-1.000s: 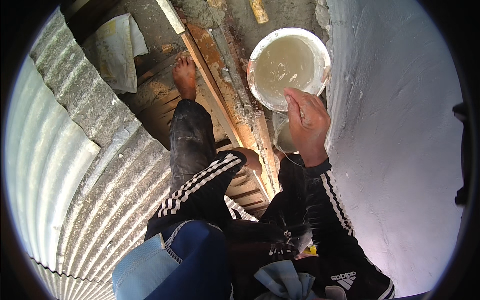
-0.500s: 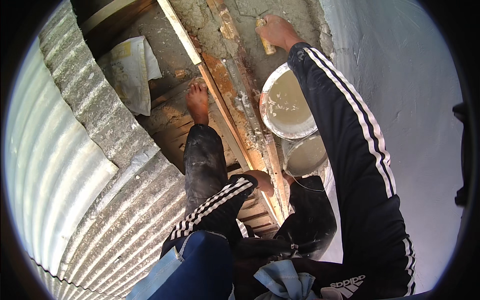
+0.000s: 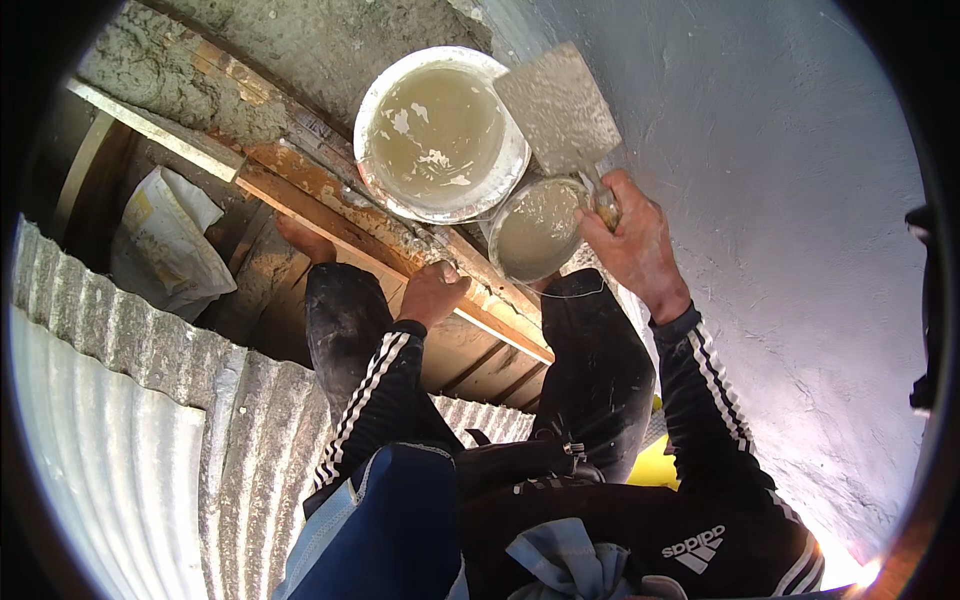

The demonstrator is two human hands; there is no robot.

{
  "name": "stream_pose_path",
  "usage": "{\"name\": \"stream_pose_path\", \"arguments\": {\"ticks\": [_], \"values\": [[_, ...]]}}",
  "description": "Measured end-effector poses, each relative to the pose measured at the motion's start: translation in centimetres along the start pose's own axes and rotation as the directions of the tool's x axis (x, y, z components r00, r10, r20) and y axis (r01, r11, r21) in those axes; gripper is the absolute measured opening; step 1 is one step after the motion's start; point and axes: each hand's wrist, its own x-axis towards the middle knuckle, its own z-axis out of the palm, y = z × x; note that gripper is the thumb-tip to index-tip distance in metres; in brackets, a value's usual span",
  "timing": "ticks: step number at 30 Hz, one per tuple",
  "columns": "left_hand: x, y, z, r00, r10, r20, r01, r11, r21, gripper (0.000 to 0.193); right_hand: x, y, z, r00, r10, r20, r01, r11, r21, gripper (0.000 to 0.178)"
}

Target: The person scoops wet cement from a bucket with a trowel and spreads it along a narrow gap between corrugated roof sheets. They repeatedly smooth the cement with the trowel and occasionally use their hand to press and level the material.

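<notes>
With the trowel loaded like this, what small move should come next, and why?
Probably swing the right hand toward the grey wall: its flat trowel already carries plaster above the small bucket, while the left hand braces on the wooden plank.

Trowel handle (image 3: 605,205) hidden within the right hand (image 3: 632,245); smaller bucket (image 3: 538,228) partly behind the larger one (image 3: 440,135).
</notes>
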Motion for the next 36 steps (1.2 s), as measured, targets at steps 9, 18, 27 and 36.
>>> {"name": "stream_pose_path", "arguments": {"ticks": [9, 18, 27, 36], "values": [[4.5, 7.0, -17.2, 0.663, 0.198, -0.722, -0.321, 0.947, -0.035, 0.044, 6.6, 6.6, 10.4, 0.977, -0.189, -0.101, 0.202, 0.969, 0.144, 0.041], [5.2, 11.6, -21.6, 0.740, 0.176, -0.649, -0.274, 0.960, -0.052, 0.027, 9.1, 6.0, 11.0, 0.989, -0.102, -0.104, 0.138, 0.888, 0.439, 0.038], [2.7, 15.6, -29.8, 0.771, 0.196, -0.605, -0.383, 0.903, -0.196, 0.030, 11.8, -1.6, 5.6, 0.969, -0.213, -0.127, 0.248, 0.813, 0.527, 0.016], [5.3, 18.7, -43.6, 0.661, 0.505, -0.555, -0.099, 0.792, 0.602, 0.025, 24.8, -9.8, 4.4, 0.929, -0.362, -0.073, 0.356, 0.825, 0.438, 0.067]]}}
